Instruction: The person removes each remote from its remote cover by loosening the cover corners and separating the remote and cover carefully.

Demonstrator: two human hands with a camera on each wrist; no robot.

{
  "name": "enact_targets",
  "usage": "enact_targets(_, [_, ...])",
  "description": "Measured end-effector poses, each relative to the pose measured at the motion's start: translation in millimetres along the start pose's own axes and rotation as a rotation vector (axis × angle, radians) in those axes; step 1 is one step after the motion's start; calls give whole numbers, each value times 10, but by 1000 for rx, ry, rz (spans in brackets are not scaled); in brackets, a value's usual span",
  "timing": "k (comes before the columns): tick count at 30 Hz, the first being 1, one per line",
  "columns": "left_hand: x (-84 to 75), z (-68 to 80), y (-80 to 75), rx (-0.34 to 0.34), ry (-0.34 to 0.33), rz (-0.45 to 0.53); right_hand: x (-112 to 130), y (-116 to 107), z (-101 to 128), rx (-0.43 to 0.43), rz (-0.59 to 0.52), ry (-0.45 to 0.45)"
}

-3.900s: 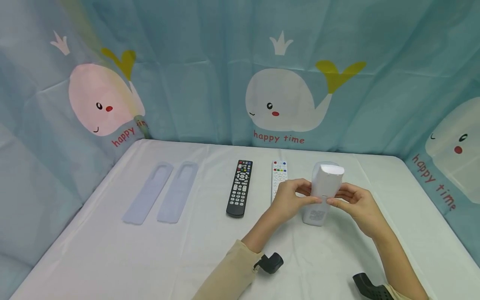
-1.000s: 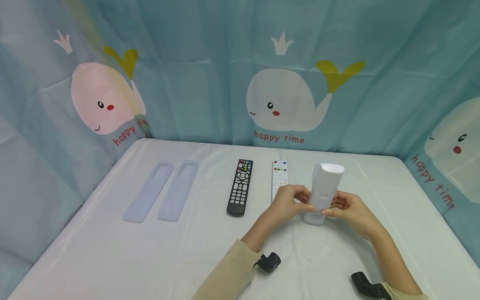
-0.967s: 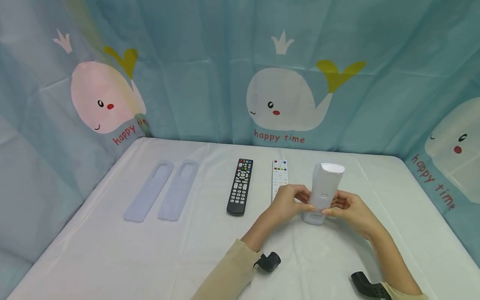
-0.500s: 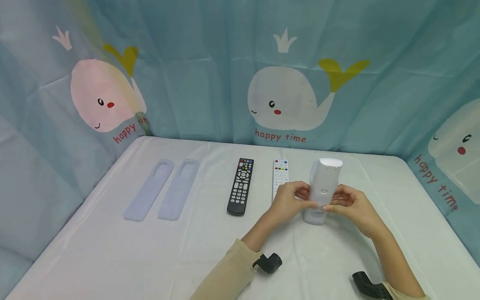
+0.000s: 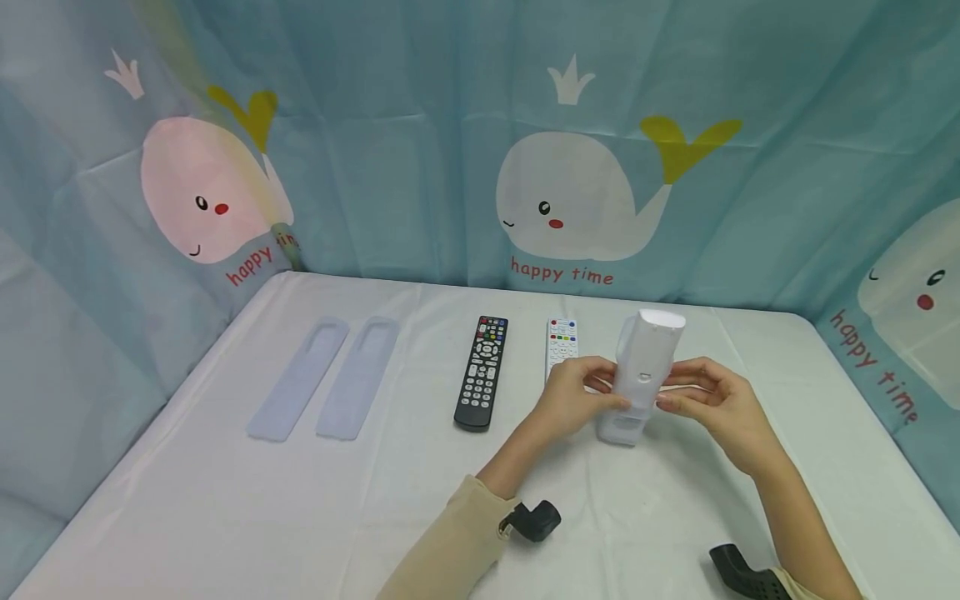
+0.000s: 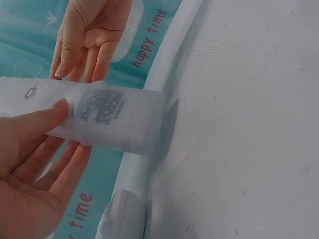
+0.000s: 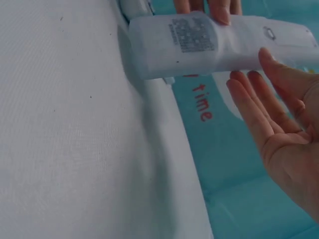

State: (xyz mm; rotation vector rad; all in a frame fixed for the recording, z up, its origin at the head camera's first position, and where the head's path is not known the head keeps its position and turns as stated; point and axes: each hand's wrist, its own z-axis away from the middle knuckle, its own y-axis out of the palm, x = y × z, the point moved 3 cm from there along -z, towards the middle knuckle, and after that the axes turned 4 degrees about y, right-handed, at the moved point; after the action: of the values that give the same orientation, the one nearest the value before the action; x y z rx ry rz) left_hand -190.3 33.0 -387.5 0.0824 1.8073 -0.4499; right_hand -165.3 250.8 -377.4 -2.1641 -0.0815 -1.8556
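Note:
A white remote control (image 5: 651, 346) stands tilted in the head view, its back toward me. A translucent sleeve (image 5: 619, 430) wraps its lower end, with printed marks showing through in both wrist views. My left hand (image 5: 572, 400) pinches the remote's left side, thumb on the back and fingers behind. To the right, my right hand (image 5: 726, 410) has loosely bent fingers, the thumb tip right beside the remote's edge. In the right wrist view, the right hand's fingers (image 7: 259, 102) lie spread just under the remote's edge.
A black remote (image 5: 481, 375) lies left of the hands, and another white remote (image 5: 562, 337) is partly hidden by the left hand. Two translucent sleeves (image 5: 298, 383) lie flat at the left of the white-covered table (image 5: 225, 517). A blue whale-print curtain (image 5: 390, 192) borders the table.
The held remote went deeper into its sleeve earlier, and has since been raised slightly with its lower end shifted left. The right hand has eased off its edge to the right.

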Motion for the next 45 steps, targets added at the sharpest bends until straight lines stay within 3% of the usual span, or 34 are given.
enact_targets(13, [-41, -14, -45, 87, -28, 42, 150, 3, 21, -80, -14, -35])
enact_targets(23, [-43, -9, -86, 200, -54, 45, 240, -33, 55, -159, -48, -76])
enact_targets(35, [-51, -5, -114, 235, -89, 40, 323, -73, 70, -174, -118, -168])
enact_targets(45, [-69, 4, -110, 291, -78, 39, 425, -77, 60, -229, -45, -174])
